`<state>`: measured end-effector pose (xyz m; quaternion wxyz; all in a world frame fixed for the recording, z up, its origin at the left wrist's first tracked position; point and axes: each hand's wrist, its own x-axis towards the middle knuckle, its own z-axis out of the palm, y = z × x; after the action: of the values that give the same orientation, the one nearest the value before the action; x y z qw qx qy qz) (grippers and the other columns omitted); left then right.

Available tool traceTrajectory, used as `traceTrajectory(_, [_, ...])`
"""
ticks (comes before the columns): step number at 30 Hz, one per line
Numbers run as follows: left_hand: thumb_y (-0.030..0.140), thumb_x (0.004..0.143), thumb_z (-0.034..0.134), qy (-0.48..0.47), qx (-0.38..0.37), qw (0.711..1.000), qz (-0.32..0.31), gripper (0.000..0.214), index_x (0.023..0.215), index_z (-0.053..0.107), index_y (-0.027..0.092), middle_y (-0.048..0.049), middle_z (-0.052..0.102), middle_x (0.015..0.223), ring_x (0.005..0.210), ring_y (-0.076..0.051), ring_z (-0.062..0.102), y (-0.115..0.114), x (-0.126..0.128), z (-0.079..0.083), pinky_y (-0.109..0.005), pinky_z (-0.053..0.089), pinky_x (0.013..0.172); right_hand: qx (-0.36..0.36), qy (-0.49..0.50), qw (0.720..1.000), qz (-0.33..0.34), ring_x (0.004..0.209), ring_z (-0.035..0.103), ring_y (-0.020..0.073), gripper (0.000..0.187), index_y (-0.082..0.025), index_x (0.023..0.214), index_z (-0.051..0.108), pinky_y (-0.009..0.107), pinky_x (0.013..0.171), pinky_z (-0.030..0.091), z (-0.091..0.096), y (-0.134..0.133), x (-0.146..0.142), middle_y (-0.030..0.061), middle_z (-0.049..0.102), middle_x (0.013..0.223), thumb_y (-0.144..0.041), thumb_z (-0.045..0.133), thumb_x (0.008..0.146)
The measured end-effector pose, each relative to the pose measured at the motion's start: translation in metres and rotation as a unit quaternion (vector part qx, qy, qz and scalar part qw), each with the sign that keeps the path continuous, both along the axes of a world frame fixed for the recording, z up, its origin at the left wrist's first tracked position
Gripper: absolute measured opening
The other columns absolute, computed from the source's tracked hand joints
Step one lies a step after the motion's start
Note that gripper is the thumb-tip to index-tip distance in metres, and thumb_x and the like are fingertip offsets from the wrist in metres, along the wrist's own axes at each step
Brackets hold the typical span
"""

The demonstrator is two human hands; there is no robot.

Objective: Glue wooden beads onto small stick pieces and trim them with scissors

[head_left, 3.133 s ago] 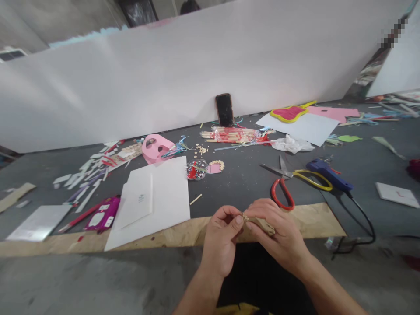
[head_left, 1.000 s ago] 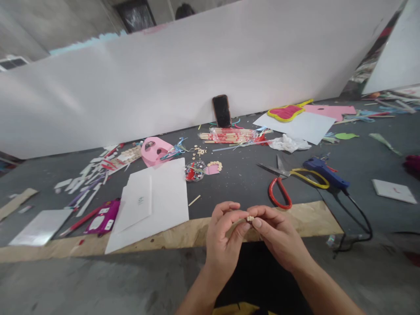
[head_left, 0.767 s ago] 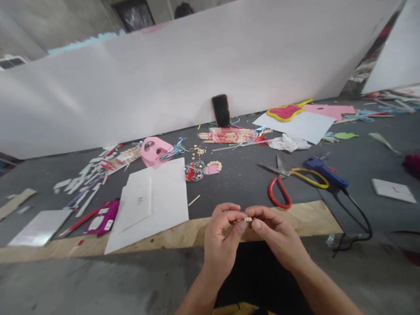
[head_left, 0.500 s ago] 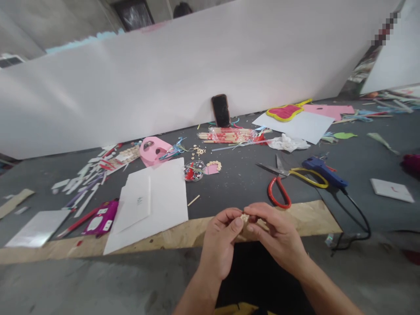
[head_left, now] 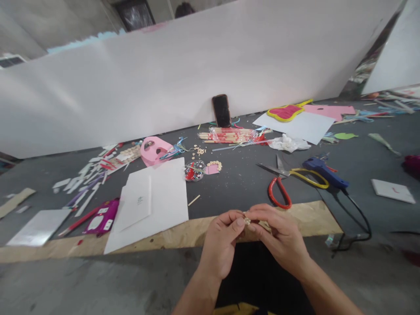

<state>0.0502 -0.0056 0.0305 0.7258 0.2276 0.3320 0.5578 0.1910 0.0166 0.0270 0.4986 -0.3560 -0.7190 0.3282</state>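
Above the table's front edge, my left hand (head_left: pixel 223 238) and my right hand (head_left: pixel 278 234) meet at their fingertips. Between them is a small cluster of pale beige bits (head_left: pixel 247 221), pinched by the thumb and fingers of each hand; most of it is covered by the fingers. Beyond the hands, a pink piece (head_left: pixel 212 169) edged with similar beige bits lies beside a clear round container (head_left: pixel 194 170) of small coloured items. Loose beige bits (head_left: pixel 198 151) are scattered behind these. A short thin stick (head_left: pixel 194 200) rests left of the hands.
Scissors (head_left: pixel 278 190) with red and yellow handles lie open at the right, near a blue glue gun (head_left: pixel 324 173) with a black cord. White sheets (head_left: pixel 170 192) overhang the front edge at left. A phone (head_left: pixel 221 110) leans on the white partition (head_left: pixel 183 78) behind bundled sticks (head_left: pixel 228 135).
The beige cluster has shifted very slightly between my fingertips, and my right fingers have adjusted around it. Everything on the table stays as it was.
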Motion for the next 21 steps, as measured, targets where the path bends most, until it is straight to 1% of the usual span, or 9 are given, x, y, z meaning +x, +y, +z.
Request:
traceTrajectory(6, [0.016,0.078,0.068,-0.006,0.006,1.000,0.000,0.006,0.075,0.070,0.012,-0.0025,0.066,0.079,0.072,-0.009,0.060,-0.0002,0.0000,-0.0008,-0.020,0.046,0.072,0.001,-0.003,1.000,-0.005,0.081,0.064,0.0145,0.014,-0.023,0.093,0.066,0.024,0.069,0.054,0.0011,-0.0003,-0.0007,0.0037,0.067,0.086,-0.015,0.060,0.082])
traceTrajectory(9, [0.018,0.079,0.066,-0.010,0.003,1.000,-0.007,0.007,0.077,0.069,0.012,-0.0027,0.066,0.077,0.073,-0.011,0.060,-0.0006,0.0004,0.0005,-0.023,0.047,0.072,-0.001,-0.001,1.000,-0.004,0.081,0.064,0.0147,0.013,-0.023,0.092,0.066,0.024,0.069,0.054,0.0023,-0.0005,-0.0007,0.0039,0.067,0.085,-0.016,0.060,0.082])
traceTrajectory(14, [0.022,0.085,0.058,-0.002,0.022,0.999,-0.033,0.017,0.077,0.068,0.011,-0.0043,0.064,0.072,0.072,-0.013,0.060,-0.0012,0.0009,0.0034,-0.028,0.049,0.072,-0.007,0.005,1.000,-0.003,0.083,0.063,0.0136,0.015,-0.023,0.094,0.066,0.022,0.071,0.054,0.0031,-0.0009,-0.0010,0.0040,0.066,0.088,-0.015,0.061,0.082])
traceTrajectory(17, [0.020,0.082,0.061,0.000,0.011,0.999,-0.037,0.013,0.077,0.068,0.010,-0.0040,0.064,0.074,0.072,-0.013,0.059,-0.0001,0.0002,0.0034,-0.028,0.049,0.074,-0.007,0.003,1.000,0.001,0.083,0.064,0.0134,0.015,-0.023,0.094,0.066,0.022,0.071,0.054,0.0033,-0.0008,-0.0010,0.0043,0.066,0.089,-0.015,0.060,0.082])
traceTrajectory(21, [0.019,0.078,0.066,-0.001,0.004,1.000,-0.027,0.010,0.073,0.069,0.010,-0.0032,0.063,0.075,0.072,-0.012,0.059,0.0015,-0.0007,0.0025,-0.028,0.049,0.075,-0.008,-0.001,1.000,0.002,0.082,0.064,0.0144,0.014,-0.023,0.093,0.066,0.024,0.071,0.054,0.0035,-0.0006,-0.0010,0.0047,0.066,0.088,-0.016,0.060,0.083])
